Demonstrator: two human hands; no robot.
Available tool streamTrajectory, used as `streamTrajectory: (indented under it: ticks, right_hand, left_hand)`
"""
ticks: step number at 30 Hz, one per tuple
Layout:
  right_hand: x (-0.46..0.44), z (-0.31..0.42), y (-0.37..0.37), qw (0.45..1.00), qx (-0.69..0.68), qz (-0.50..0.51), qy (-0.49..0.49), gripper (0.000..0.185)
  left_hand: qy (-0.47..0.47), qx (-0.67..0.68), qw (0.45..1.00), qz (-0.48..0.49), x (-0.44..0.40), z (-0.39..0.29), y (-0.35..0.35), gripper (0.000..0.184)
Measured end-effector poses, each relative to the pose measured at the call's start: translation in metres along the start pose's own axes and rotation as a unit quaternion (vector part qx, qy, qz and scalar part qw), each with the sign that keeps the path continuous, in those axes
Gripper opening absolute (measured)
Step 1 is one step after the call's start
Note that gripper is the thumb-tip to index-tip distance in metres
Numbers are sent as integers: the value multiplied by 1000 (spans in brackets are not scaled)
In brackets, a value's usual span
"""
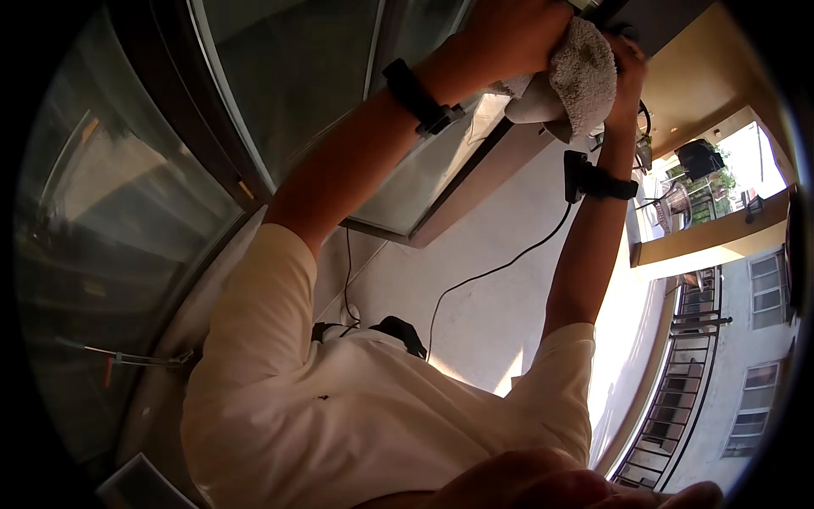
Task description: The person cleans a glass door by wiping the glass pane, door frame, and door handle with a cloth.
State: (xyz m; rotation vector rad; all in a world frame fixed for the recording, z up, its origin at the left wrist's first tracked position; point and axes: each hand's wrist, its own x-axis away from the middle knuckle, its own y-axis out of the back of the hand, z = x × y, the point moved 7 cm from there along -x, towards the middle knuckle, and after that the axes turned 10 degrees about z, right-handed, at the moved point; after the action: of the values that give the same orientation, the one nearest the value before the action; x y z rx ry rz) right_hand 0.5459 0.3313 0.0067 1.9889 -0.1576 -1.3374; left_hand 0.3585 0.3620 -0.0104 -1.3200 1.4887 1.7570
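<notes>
Both my arms reach up to the top of the view. My left hand (526, 36) is closed against a grey-white terry cloth (585, 81), its fingertips hidden by the cloth and the frame edge. My right hand (627, 75) is closed at the cloth's right side, with its fingers partly behind it. The cloth hangs bunched between the hands, close to the upper part of an open glass panel (407, 199) with a dark frame (462, 174). Black straps circle both wrists, and a black cable (500, 270) hangs from the right one.
Large glass panes (119, 220) in dark frames stand on my left. Below me lies a pale floor (500, 314). To the right are a metal railing (678, 382), a building with windows (767, 288) and a bright opening with a wicker chair (676, 202).
</notes>
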Motion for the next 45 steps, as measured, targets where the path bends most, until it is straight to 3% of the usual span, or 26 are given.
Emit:
streamTrajectory:
  ticks: [3,4,6,11,13,14,15,17,19,20,23,25,27,28,32,33,34,35,36,37,38,39,40,41,43,45]
  right_hand:
    - [-1,-13,-6,999,-23,-23,29,45]
    - [-4,-13,-9,998,-29,-36,46,38]
    - [-9,-17,-14,995,-52,-81,39,28]
    - [-17,-6,-23,980,-109,-167,-15,31]
    - [-21,-39,-33,973,-190,-131,-14,33]
    - [-20,-55,-40,968,-209,-131,-46,43]
    - [-24,-48,-36,978,-141,-150,21,44]
    - [-30,-53,-42,981,-145,-113,59,37]
    - [-34,-55,-50,976,-194,-100,23,32]
    - [-39,-60,-56,966,-244,-88,-9,30]
    - [-50,-67,-58,985,-135,-109,-8,33]
    - [-53,-68,-62,986,-125,-111,-3,32]
    - [-52,-67,-66,986,-128,-109,2,30]
    - [-54,-70,-69,986,-129,-107,3,29]
    - [-70,-96,-88,985,-143,-94,-4,26]
    - [-77,-109,-96,985,-151,-84,-13,25]
    - [-83,-117,-103,985,-153,-78,-19,25]
    - [-88,-124,-109,984,-160,-71,-25,24]
    - [-93,-129,-116,983,-170,-60,-38,23]
    - [-96,-136,-123,973,-211,-54,-78,21]
    - [-99,-139,-127,973,-208,-52,-79,21]
    - [-103,-141,-132,974,-213,-54,-56,20]
    - [-106,-147,-134,974,-217,-59,-32,19]
    - [-108,-153,-139,974,-213,-62,-31,19]
    - [-111,-155,-144,976,-201,-83,-16,20]
    - [-113,-161,-151,973,-217,-74,-33,19]
  left_hand:
    - [27,-59,993,100,-23,16,-3,27]
    - [60,20,979,194,-32,29,-15,39]
    - [98,92,950,281,-29,47,-32,51]
    - [262,316,850,330,60,112,-110,74]
    - [173,293,869,359,70,112,-103,70]
    - [142,288,872,369,77,113,-100,68]
    - [35,296,928,223,68,108,-77,65]
    - [-74,299,949,68,55,108,-67,62]
    - [-11,532,843,-77,19,128,-52,75]
    - [-16,532,843,-77,-3,124,-45,75]
    - [-142,229,961,-66,-60,80,-13,78]
    - [-214,170,954,-128,-83,77,-30,70]
    - [-89,202,972,-81,-104,96,-60,58]
    - [4,328,945,9,-107,87,-62,51]
    - [94,319,942,-33,-103,188,-136,52]
    - [0,-22,996,-85,-97,193,-140,47]
    - [-97,-358,920,-129,-88,182,-152,43]
    - [-98,-356,920,-132,-85,186,-156,43]
    - [-33,120,982,-143,-81,214,-149,40]
    - [38,568,813,-122,-79,238,-167,38]
    - [38,571,811,-123,-78,243,-164,38]
    - [49,400,912,-73,-80,241,-157,38]
    - [56,211,976,-20,-86,241,-157,38]
    - [52,211,976,-21,-89,245,-158,38]
    - [-10,25,999,-36,-91,240,-155,43]
    - [-23,-21,998,-48,-91,243,-156,41]
